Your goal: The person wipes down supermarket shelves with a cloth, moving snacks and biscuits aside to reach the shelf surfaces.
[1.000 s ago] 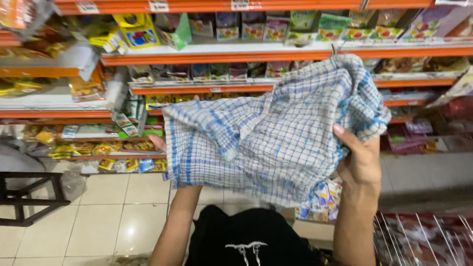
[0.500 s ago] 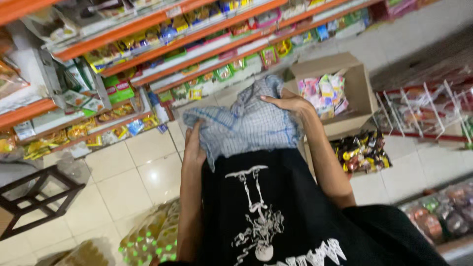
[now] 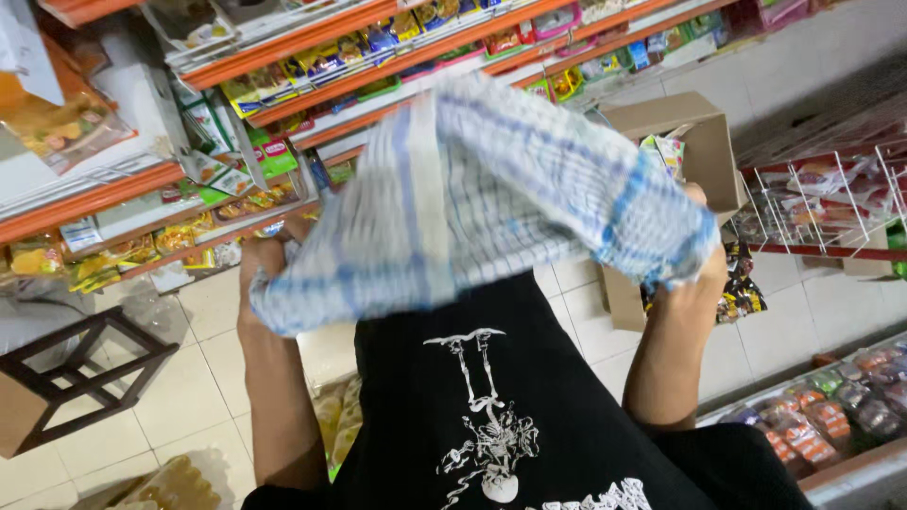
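blue and white checked cloth point(image 3: 482, 194) is held up in front of the person's chest, spread between both hands, above the black printed shirt point(image 3: 501, 416). it looks like thin woven cotton, soft and light, and it sags in the middle and folds by itself, so it has no stiffness at all. the left hand point(image 3: 260, 274) is at the lower left corner of the cloth and closes on the edge there; the fingers are mostly hidden behind the fabric. the right hand point(image 3: 704, 269) is at the right end of the cloth, where the fabric is bunched into a thick wad, and it closes around this wad. in my judgement the corners and the edges are the best places to take hold, because the middle only slips and folds; it is not fragile and not slippery.

behind the cloth stand orange metal shelves point(image 3: 283, 47) full of small shiny packets. to the right of the cloth is an open cardboard box point(image 3: 685, 127) with colourful packets, and further right a white wire rack point(image 3: 831, 203). left of the cloth, low down, is a dark square stool point(image 3: 85, 373) on pale glossy floor tiles point(image 3: 203, 378)
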